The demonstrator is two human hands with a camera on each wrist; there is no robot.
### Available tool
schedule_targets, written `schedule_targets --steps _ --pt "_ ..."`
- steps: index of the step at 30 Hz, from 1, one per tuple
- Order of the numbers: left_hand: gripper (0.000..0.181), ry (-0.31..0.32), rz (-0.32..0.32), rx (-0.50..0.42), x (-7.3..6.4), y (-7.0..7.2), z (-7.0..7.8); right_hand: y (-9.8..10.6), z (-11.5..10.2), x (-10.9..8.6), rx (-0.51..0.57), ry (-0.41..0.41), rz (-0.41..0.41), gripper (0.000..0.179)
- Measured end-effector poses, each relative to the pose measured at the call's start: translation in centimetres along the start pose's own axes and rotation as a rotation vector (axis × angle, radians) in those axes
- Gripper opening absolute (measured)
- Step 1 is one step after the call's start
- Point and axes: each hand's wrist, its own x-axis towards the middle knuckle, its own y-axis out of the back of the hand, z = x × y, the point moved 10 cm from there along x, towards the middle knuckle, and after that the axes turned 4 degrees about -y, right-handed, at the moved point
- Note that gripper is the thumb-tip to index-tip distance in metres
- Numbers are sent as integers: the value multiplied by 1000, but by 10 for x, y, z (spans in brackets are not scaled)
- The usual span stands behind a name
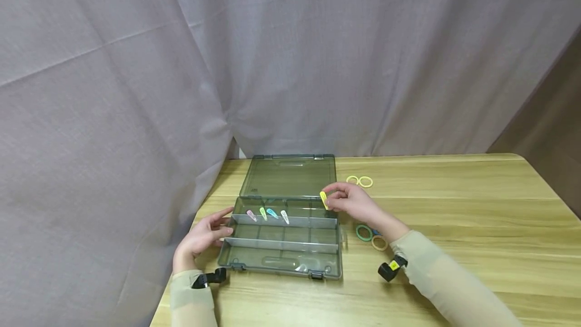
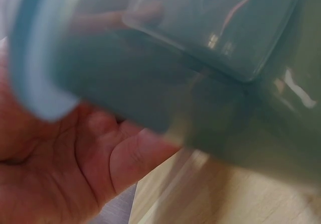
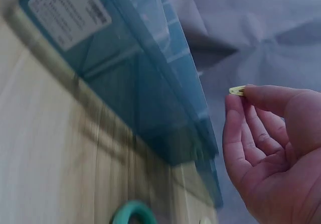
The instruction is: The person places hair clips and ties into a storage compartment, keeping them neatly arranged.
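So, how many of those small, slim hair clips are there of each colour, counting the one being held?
Pink teardrop-shaped hair clip: 1
Yellow-green teardrop-shaped hair clip: 1
Blue teardrop-shaped hair clip: 1
White teardrop-shaped hair clip: 1
Bright yellow slim hair clip, pinched in the right hand: 1
Total: 5

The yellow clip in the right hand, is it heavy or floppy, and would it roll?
The yellow clip looks small, pinched by the right hand, so it's probably light. It juts out without drooping, so likely stiff. Its long, thin shape probably wouldn't roll.
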Motion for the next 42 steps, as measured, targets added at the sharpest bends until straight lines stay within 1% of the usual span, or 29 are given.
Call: schedule_targets --steps 6,8,12,19,22,27,31,35,38,42 --pt "69 3 5 11 -1 1 -1 -37 -11 16 -149 50 -57 30" --pt "69 5 10 12 -1 2 -2 -46 -13 20 -181 58 -73 27" --pt "69 3 20 8 -2 3 -2 -57 -13 27 -263 74 -70 23" --pt "70 -4 16 12 -2 2 -1 -66 -7 36 -380 49 -64 21" --pt "69 -8 18 14 -2 1 -1 -68 -6 38 -410 38 -60 21" --pt "70 -9 19 16 -3 0 0 -69 -3 40 -430 -8 -49 20" --pt "70 -9 18 16 -3 -1 0 -70 -2 40 -452 -26 -45 18" --pt "70 -15 15 19 -4 -1 0 -72 -2 40 -523 -28 -41 16" --pt "70 -15 14 20 -4 -1 0 -73 -1 40 -578 -32 -18 16" --pt "70 -11 12 16 -5 -2 0 -71 1 41 -598 -47 21 17"
